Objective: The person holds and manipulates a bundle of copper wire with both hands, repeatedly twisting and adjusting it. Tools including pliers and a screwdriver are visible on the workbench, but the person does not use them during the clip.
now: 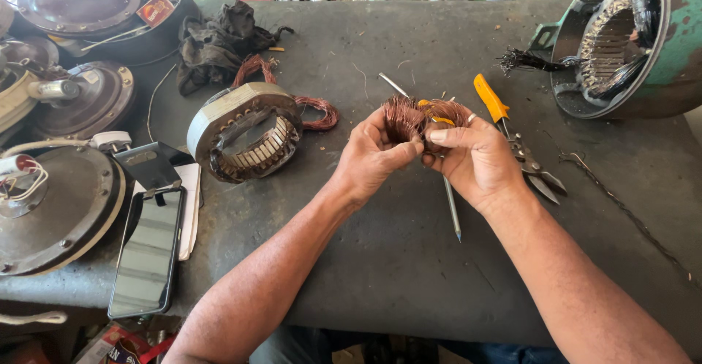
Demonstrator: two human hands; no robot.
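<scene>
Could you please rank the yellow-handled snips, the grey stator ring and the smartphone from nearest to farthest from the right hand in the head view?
From the right hand:
1. Yellow-handled snips, lying on the table right beside it, on its outer side.
2. Grey stator ring, across the table beyond the left hand.
3. Smartphone, at the table's near left edge.

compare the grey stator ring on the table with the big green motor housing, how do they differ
The grey stator ring is bare, small and free on the table, left of the hands; the green motor housing is larger, painted and cut off by the right edge. The ring's slots look empty, while the housing has dark windings inside. Both show slotted cores.
</scene>
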